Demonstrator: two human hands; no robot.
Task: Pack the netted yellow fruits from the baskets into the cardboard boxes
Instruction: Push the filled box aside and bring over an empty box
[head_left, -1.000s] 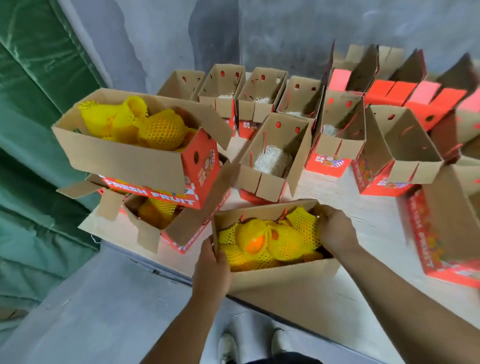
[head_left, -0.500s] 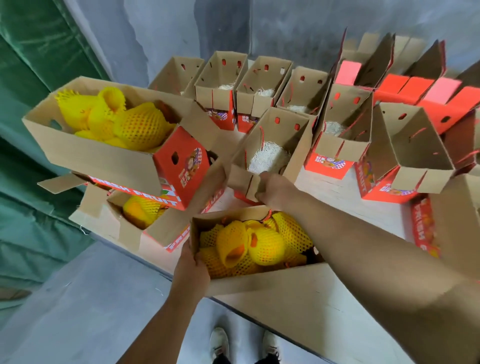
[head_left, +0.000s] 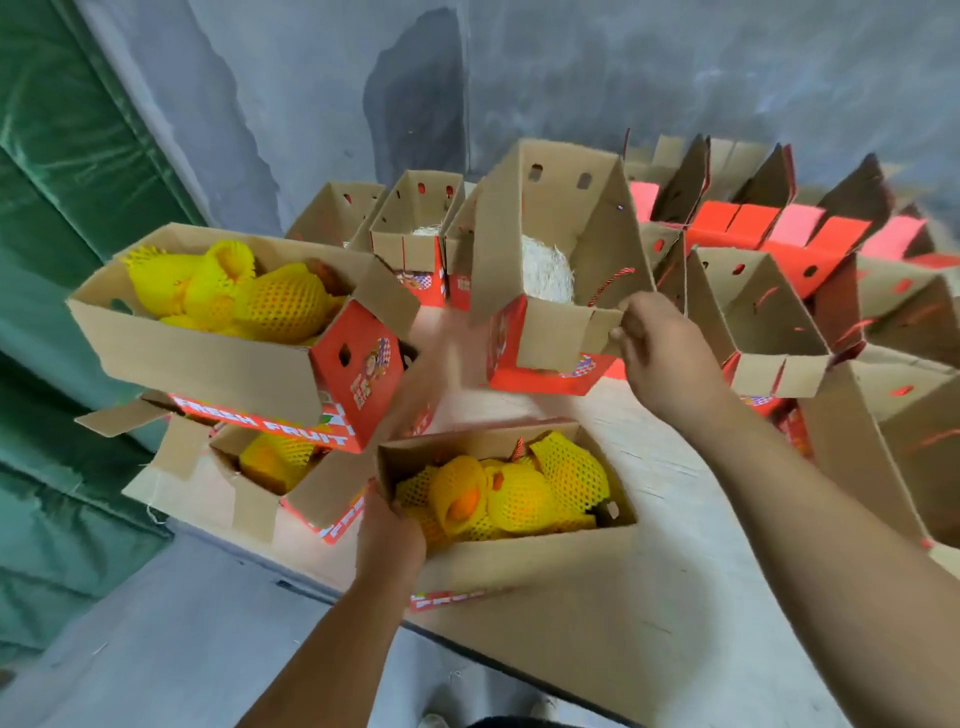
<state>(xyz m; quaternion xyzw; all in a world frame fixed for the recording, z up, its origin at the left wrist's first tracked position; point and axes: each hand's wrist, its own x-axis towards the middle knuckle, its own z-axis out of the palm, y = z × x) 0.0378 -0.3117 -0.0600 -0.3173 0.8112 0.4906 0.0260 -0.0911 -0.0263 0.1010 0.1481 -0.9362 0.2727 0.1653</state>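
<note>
Right hand (head_left: 662, 345) is pinching the empty box's (head_left: 550, 260) near flap, left hand (head_left: 389, 540) gripping the full box (head_left: 519, 558). Looks like you're swapping boxes. Next you'd want that empty one near you.

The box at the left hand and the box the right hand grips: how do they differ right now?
The near box is full of netted yellow fruits; the far box holds only white shredded padding. The left hand holds the near box's corner; the right hand pinches the far box's front flap. The far box looks motion-blurred. Both are open cardboard with red printed sides.
</note>
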